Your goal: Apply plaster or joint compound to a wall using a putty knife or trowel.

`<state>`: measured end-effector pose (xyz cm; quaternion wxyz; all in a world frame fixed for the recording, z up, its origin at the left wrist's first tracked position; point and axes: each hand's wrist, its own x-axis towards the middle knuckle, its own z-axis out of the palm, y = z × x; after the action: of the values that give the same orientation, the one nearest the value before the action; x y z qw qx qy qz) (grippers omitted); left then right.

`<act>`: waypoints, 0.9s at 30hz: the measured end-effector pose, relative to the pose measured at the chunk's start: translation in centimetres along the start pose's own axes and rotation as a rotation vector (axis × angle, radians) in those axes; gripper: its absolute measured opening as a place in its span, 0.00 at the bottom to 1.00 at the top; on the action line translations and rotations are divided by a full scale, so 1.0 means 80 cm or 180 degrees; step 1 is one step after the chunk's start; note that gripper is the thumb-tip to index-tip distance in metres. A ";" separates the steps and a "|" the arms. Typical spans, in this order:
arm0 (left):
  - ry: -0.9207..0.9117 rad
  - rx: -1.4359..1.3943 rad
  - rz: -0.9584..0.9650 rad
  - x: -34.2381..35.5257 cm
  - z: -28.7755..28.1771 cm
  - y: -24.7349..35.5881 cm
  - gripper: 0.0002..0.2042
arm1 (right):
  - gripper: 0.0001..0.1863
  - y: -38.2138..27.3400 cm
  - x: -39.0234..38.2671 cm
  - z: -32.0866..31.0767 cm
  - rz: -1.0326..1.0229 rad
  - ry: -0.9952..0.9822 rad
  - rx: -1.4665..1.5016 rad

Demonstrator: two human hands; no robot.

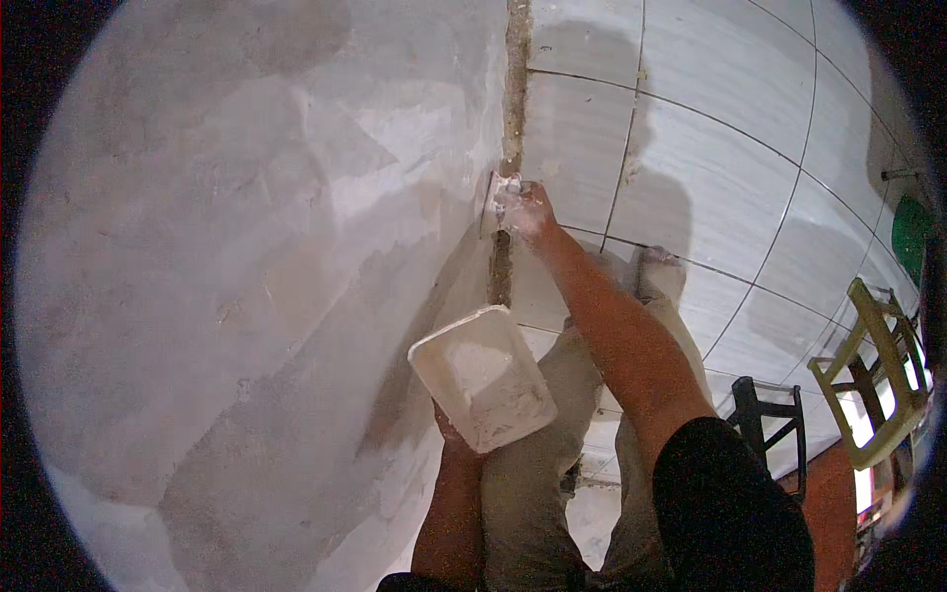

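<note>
My right hand (533, 212), smeared with white paste, is closed around the handle of a plastering trowel (487, 203). The trowel's thin blade appears nearly edge-on, at the grey plastered wall (247, 296), low down where it meets the floor. Below it, my left hand (444, 424) supports a white plastic tub (531, 419) from its left side and underneath; most of those fingers are hidden by the tub. Inside the tilted tub is some pale plaster (483, 365), with smears along its walls.
Pale tiles (720, 138) with dark joints cover the floor on the right. A rough brown strip (517, 79) runs along the wall's foot. At the right stand a dark stool (769, 409) and a yellow-green stool (848, 395), with a green object (908, 237) farther off.
</note>
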<state>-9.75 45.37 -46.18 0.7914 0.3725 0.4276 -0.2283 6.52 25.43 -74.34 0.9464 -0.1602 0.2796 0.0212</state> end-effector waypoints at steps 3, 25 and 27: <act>-0.0012 -0.0005 0.0031 -0.010 0.007 0.013 0.39 | 0.06 -0.034 -0.018 0.075 0.0448 0.0175 0.0562; -0.1315 0.0406 -0.1104 0.124 0.289 -0.179 0.32 | 0.17 -0.404 -0.344 0.040 -0.0428 0.1832 -0.2315; -0.1415 0.0573 -0.1175 0.143 0.304 -0.183 0.33 | 0.15 -0.407 -0.346 0.050 -0.0640 0.1558 -0.2292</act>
<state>-1.30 16.71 -53.00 0.7745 0.2980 0.2825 -0.4812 -10.50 -2.82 -46.89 0.7336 -0.5062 0.4532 -0.0135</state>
